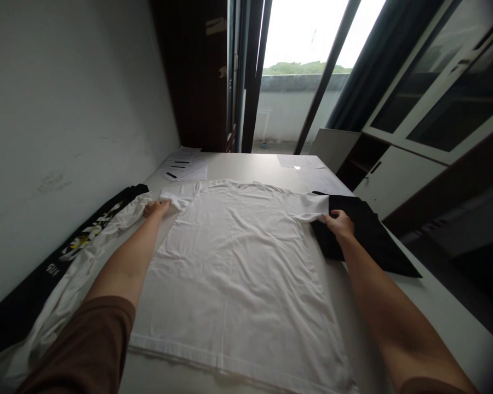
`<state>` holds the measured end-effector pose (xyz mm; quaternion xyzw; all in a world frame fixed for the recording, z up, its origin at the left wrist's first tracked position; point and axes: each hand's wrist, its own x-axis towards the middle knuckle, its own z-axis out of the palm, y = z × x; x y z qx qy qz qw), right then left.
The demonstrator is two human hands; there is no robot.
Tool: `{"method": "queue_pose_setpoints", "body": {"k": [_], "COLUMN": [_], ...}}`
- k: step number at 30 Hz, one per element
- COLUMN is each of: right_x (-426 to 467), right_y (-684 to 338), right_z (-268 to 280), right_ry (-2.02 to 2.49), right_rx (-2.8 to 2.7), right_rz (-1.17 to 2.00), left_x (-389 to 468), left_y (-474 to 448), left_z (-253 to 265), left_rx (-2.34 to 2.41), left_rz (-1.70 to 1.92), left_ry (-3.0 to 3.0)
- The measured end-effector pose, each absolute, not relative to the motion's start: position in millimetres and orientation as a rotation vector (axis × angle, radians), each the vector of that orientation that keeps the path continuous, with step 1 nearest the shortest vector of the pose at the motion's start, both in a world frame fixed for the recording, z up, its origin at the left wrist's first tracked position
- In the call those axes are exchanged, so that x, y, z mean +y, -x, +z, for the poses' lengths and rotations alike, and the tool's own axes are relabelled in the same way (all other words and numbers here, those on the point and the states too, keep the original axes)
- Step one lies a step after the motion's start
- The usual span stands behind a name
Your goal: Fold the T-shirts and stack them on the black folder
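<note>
The white fabric T-shirt [238, 262] lies spread on the smooth white table [246, 165]. Farther, the left hand [156, 208] and the right hand [340, 223] pinch its short sleeves [310, 207]; uneven pulling could twist it, or shift the flat black cloth [357, 230] under one sleeve.

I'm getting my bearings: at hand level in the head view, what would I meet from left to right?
Printed black fabric, crumpled white fabric, left hand, white T-shirt, right hand.

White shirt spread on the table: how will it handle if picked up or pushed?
Likely floppy: the white shirt has soft creases all over. Probably light, as its cloth looks thin. Unlikely to roll or tip, lying flat on the table.
</note>
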<state>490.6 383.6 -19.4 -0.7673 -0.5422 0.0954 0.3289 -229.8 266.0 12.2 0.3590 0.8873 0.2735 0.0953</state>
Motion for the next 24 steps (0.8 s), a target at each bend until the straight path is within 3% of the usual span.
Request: {"method": "queue_pose_setpoints", "body": {"k": [9,17,20,24], "right_x": [380,381,381,380], "right_y": [-474,-468,-466,-471], "right_z": [-23,-11,-9,-8], "right_ry": [1.868,1.613,1.601,1.795], "right_rx": [-1.251,-1.034,-1.187,-1.533], "right_rz": [0.285,0.651,0.756,0.47], "left_x": [277,278,286,294], "left_y": [238,252,248,242], "left_z": [1,12,15,18], "left_rx": [2.716,2.621,2.549,2.467], "left_rz": [0.791,0.974,1.035,1.092], "left_ry": [-1.013,-0.956,-0.962,-1.018]}}
